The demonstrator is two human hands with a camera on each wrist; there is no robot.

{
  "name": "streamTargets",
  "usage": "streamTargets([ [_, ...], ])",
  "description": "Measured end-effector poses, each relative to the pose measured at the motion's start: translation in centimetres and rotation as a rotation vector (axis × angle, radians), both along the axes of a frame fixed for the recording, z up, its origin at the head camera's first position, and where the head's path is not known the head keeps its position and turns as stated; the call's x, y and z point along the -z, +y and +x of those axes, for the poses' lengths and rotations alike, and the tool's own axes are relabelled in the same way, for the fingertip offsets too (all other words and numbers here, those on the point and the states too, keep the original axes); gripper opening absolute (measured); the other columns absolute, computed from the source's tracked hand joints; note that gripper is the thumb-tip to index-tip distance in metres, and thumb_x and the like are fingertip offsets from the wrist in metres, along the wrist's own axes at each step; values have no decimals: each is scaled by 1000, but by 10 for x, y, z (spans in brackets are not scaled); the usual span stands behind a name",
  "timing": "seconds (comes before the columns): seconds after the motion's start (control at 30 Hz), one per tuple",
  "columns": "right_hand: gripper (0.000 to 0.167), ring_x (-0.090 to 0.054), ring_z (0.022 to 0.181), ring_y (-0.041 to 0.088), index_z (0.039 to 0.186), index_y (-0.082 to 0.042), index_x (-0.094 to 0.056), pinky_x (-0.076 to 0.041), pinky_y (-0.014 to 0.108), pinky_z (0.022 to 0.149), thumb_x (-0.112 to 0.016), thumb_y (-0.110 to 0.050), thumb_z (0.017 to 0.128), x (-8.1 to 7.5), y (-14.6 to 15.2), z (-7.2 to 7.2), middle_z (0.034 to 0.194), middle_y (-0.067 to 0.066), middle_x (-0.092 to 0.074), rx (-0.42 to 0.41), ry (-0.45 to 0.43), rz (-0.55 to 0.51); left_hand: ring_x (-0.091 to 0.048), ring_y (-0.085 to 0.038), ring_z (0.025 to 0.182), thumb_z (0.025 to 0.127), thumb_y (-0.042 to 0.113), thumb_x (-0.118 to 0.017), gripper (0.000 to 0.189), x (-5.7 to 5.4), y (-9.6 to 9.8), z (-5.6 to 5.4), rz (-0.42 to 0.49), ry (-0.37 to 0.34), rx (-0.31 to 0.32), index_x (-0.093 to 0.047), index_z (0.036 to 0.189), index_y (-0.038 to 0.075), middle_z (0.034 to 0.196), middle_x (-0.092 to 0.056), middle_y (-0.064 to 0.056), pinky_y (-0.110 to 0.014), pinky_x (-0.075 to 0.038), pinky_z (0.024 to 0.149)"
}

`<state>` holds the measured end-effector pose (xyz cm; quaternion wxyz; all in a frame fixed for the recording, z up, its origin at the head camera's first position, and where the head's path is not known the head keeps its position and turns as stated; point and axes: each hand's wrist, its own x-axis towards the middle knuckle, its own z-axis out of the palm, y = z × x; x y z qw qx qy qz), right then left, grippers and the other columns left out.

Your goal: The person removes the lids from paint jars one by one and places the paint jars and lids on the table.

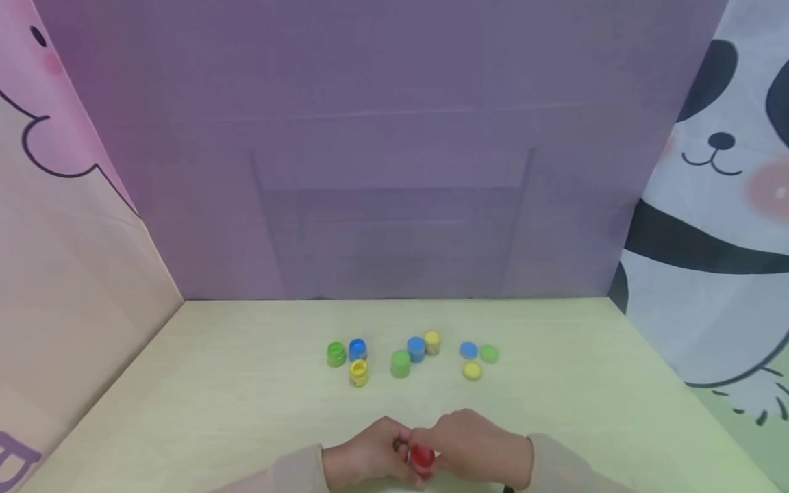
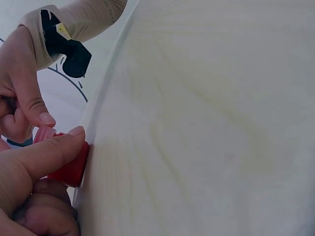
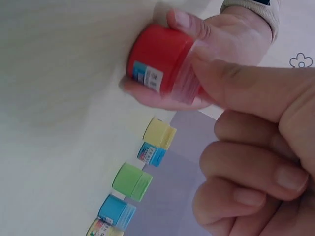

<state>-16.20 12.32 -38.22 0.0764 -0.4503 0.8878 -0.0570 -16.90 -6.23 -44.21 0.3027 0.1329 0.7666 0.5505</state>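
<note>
A small red paint jar (image 3: 157,56) with a clear collar and a printed label is between both hands, low over the near part of the table. My left hand (image 1: 372,448) grips its red body, thumb along one side and fingers around the other; in the left wrist view the left thumb (image 2: 54,152) lies across the red jar (image 2: 74,167). My right hand (image 1: 477,445) pinches at the clear collar, its other fingers curled beneath, as the right wrist view shows. From the head view, red shows inside the round top of the jar (image 1: 422,457).
Farther back on the pale table (image 1: 246,383) stand open green (image 1: 335,355), blue (image 1: 357,350) and yellow (image 1: 359,374) jars. Green (image 1: 401,364), blue (image 1: 416,349) and yellow (image 1: 432,342) capped jars are mid-table. Flat blue (image 1: 468,350), green (image 1: 489,354) and yellow (image 1: 472,371) lids lie right.
</note>
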Motion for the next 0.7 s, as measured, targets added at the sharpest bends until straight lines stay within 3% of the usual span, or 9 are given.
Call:
streamTargets([
  [0.1, 21, -37, 49, -1, 99, -27, -62, -34, 12, 52, -69, -15, 83, -2, 2, -2, 58, -17, -47, -33, 11, -1, -42, -13, 60, 72, 2, -78, 22, -1, 0, 0, 1, 5, -1, -72, 90, 14, 61, -52, 2, -24, -34, 63],
  [0.23, 20, -39, 52, -2, 103, -26, -59, -36, 14, 53, -69, -24, 85, -4, 4, -2, 63, -19, -48, -35, -55, -10, -42, -13, 60, 73, 1, -77, 22, -2, 0, 0, 14, -6, 8, -72, 90, 13, 60, -49, 2, -23, -33, 61],
  [0.43, 35, -35, 49, 2, 90, -20, -53, -32, 18, 47, -60, -54, 84, -3, 0, 1, 57, -14, -39, 117, -60, -48, -39, -12, 57, 74, -1, -74, 22, -1, -1, -1, 32, -7, 18, -73, 91, 14, 60, -49, 3, -22, -30, 54],
  [0.57, 45, -33, 48, 5, 80, -18, -50, -31, 21, 45, -57, -62, 81, 1, -2, 5, 55, -11, -37, 215, -44, -54, -38, -11, 56, 75, 2, -75, 20, 0, -1, -1, 34, 33, 18, -74, 89, 15, 58, -48, 4, -20, -28, 50],
  [0.7, 51, -33, 47, 6, 77, -17, -49, -30, 23, 44, -55, -68, 79, 6, -3, 8, 55, -10, -37, 249, -15, -61, -38, -11, 56, 75, 2, -75, 20, 0, -1, -1, 22, 50, 8, -74, 89, 15, 58, -47, 4, -20, -27, 49],
])
